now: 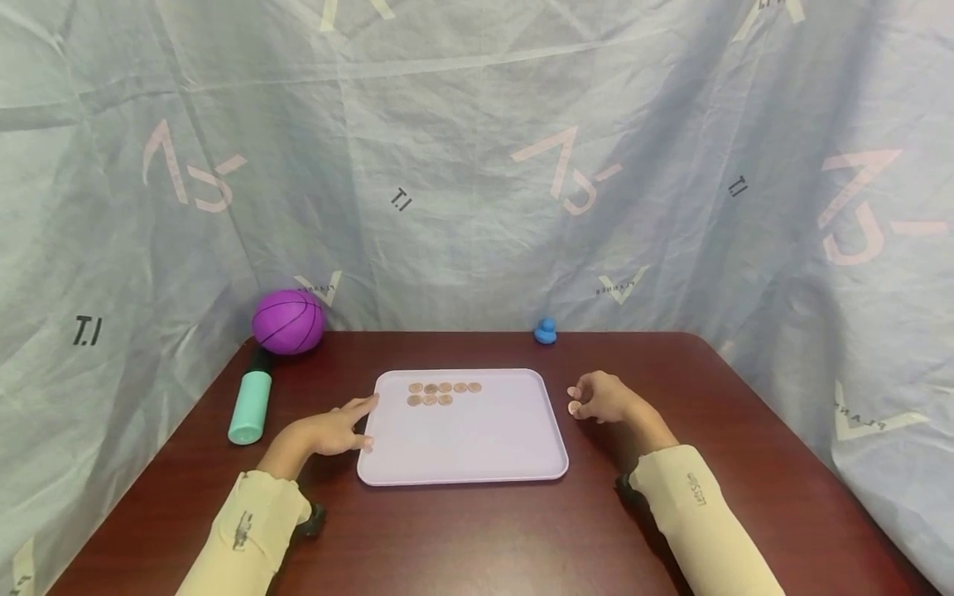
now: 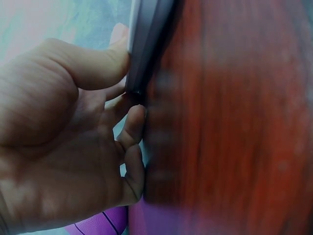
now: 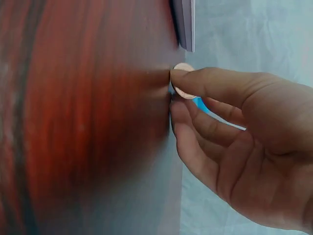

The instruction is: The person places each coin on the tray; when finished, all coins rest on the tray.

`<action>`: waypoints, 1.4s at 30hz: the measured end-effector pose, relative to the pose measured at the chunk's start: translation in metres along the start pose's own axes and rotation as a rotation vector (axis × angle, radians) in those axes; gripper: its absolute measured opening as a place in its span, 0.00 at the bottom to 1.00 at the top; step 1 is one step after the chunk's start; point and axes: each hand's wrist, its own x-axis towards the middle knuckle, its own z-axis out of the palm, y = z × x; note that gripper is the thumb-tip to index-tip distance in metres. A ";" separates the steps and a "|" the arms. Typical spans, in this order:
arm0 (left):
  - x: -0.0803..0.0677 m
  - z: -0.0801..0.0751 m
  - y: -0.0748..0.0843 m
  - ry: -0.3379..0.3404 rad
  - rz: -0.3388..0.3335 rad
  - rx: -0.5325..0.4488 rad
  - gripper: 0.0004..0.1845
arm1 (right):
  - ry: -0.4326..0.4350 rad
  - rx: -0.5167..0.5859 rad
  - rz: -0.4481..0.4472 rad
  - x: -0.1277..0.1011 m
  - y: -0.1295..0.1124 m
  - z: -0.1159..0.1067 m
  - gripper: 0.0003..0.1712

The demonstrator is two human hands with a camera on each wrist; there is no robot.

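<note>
A white rectangular tray point(image 1: 477, 451) lies on the table, with several copper-coloured coins point(image 1: 445, 387) in two rows near its far side. Against the tray's left rim rests my left hand point(image 1: 333, 430), thumb and forefinger spread apart along it. In the left wrist view the thumb meets the tray edge point(image 2: 146, 44), and the other fingers bend loosely below. Just right of the tray, my right hand point(image 1: 607, 399) pinches a coin point(image 3: 184, 93), which is tilted up with the thumb over its face. Another coin point(image 1: 571, 391) shows by the fingertips, partly covered by them.
At the table's far left corner sits a purple ball point(image 1: 289, 321), with a mint-green bottle point(image 1: 250, 407) lying in front of it. A small blue rubber duck point(image 1: 546, 332) stands at the back edge. Grey printed cloth point(image 1: 477, 248) hangs behind and at both sides of the brown table point(image 1: 462, 538).
</note>
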 end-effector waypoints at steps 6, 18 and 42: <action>0.000 0.001 0.001 0.002 -0.005 0.002 0.44 | -0.052 0.029 -0.029 -0.001 0.000 0.000 0.16; 0.001 0.000 0.003 -0.024 0.014 -0.003 0.45 | -0.039 -0.038 0.013 -0.006 -0.008 -0.003 0.12; 0.006 0.007 -0.013 0.011 0.034 -0.004 0.45 | 0.149 -0.117 -0.132 0.013 -0.045 0.017 0.09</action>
